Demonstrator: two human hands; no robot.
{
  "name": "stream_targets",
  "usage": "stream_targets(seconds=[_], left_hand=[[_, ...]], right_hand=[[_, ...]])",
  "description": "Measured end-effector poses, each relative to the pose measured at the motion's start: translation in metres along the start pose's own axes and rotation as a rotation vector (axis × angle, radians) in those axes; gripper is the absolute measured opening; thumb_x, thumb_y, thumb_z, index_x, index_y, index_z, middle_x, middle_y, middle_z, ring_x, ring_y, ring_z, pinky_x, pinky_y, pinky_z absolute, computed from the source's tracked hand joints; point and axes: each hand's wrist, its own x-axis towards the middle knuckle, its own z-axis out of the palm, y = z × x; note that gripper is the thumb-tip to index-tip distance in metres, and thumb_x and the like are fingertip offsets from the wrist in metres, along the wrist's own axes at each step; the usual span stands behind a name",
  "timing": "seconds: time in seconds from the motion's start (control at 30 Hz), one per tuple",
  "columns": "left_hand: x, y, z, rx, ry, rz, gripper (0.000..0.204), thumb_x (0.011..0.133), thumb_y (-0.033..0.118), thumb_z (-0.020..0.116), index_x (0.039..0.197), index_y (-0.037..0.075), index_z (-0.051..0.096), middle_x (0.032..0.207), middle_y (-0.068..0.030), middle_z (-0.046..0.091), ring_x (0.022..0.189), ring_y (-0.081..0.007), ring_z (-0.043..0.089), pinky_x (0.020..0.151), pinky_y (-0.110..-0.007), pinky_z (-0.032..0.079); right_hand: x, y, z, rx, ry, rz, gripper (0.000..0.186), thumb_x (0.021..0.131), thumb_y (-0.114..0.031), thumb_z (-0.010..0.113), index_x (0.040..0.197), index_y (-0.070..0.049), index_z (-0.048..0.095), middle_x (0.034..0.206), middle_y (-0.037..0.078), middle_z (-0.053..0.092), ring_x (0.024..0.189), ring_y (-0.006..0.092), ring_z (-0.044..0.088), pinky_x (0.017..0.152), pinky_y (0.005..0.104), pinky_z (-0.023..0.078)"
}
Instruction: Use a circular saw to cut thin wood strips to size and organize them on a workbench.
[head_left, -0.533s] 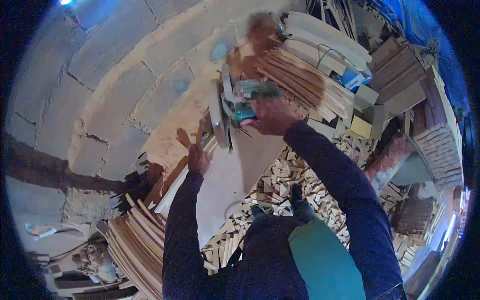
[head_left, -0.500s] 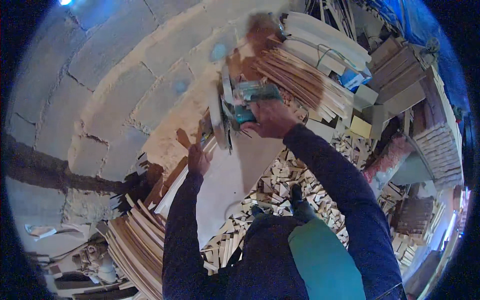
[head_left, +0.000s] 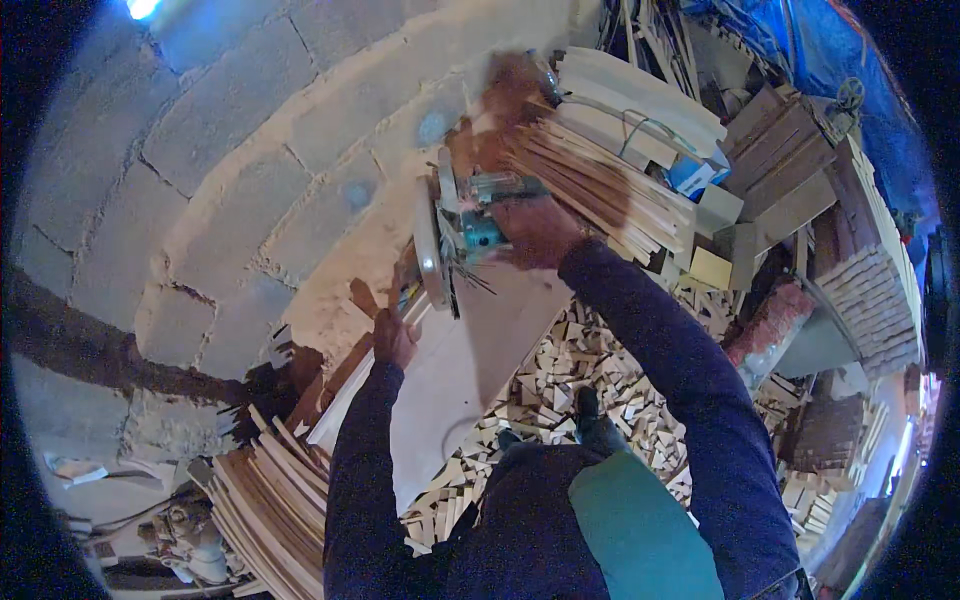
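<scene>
A teal miter saw stands over a pale work surface, beside the block wall. My right hand is closed around its handle. The saw's light round guard faces my left side; the cutting edge is hard to make out. Left of the saw, my left hand is closed at the far end of a narrow pale wooden strip lying along the surface's left edge. Its fingertips are partly hidden, and a brown shadow falls on the wall behind it.
Offcuts cover the floor around my feet. Long strips are stacked at lower left, and more thin strips lie beyond the saw. At right stand a blue box, stacked boards and a reddish sack.
The whole view has shifted slightly, so the scene sits lower in it. Both hands keep their holds, the right on the saw handle and the left on the strip.
</scene>
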Motion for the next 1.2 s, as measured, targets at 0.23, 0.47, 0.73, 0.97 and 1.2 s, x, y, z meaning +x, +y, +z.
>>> stream_targets(seconds=[0.23, 0.47, 0.73, 0.97, 1.2], left_hand=[[0.001, -0.01, 0.007, 0.106, -0.06, -0.036, 0.057, 0.078, 0.011, 0.07, 0.126, -0.006, 0.046, 0.107, -0.0256, 0.055, 0.105, -0.0439, 0.055, 0.092, -0.051, 0.046], [-0.007, 0.036, -0.03, 0.387, 0.002, 0.124, 0.056, 0.082, 0.015, 0.071, 0.128, -0.005, 0.046, 0.107, -0.0252, 0.054, 0.104, -0.0447, 0.056, 0.089, -0.053, 0.048], [-0.004, 0.043, -0.019, 0.406, 0.138, 0.177, 0.068, 0.084, 0.019, 0.068, 0.137, -0.009, 0.037, 0.113, -0.0267, 0.052, 0.106, -0.0443, 0.054, 0.09, -0.055, 0.047], [-0.013, 0.031, -0.018, 0.48, 0.172, 0.15, 0.073, 0.081, 0.018, 0.068, 0.142, -0.008, 0.035, 0.113, -0.0267, 0.051, 0.107, -0.0449, 0.052, 0.093, -0.055, 0.047], [-0.037, 0.057, -0.041, 0.387, 0.069, -0.018, 0.075, 0.081, 0.024, 0.072, 0.145, -0.003, 0.045, 0.148, -0.0277, 0.043, 0.13, -0.0504, 0.045, 0.114, -0.061, 0.032]], right_hand=[[0.05, 0.027, -0.02, 0.037, -0.003, -0.02, 0.028, 0.08, -0.011, 0.065, 0.108, -0.007, 0.066, 0.096, 0.016, 0.072, 0.092, 0.0393, 0.07, 0.082, 0.05, 0.056], [0.056, 0.04, -0.005, -0.016, -0.089, 0.028, 0.035, 0.079, -0.016, 0.07, 0.114, -0.014, 0.069, 0.105, 0.012, 0.074, 0.097, 0.0357, 0.072, 0.08, 0.0475, 0.058], [0.053, 0.045, 0.014, -0.071, -0.178, 0.226, 0.03, 0.072, -0.013, 0.068, 0.102, -0.008, 0.072, 0.096, 0.018, 0.074, 0.091, 0.0378, 0.072, 0.083, 0.0504, 0.057], [0.048, 0.036, 0.002, -0.098, -0.156, 0.19, 0.029, 0.072, -0.012, 0.07, 0.101, -0.009, 0.071, 0.094, 0.017, 0.073, 0.089, 0.0371, 0.071, 0.08, 0.0503, 0.056], [0.047, 0.038, 0.001, -0.048, -0.185, 0.187, 0.034, 0.074, -0.01, 0.069, 0.107, -0.009, 0.07, 0.104, 0.017, 0.072, 0.096, 0.0359, 0.071, 0.083, 0.0506, 0.056]])
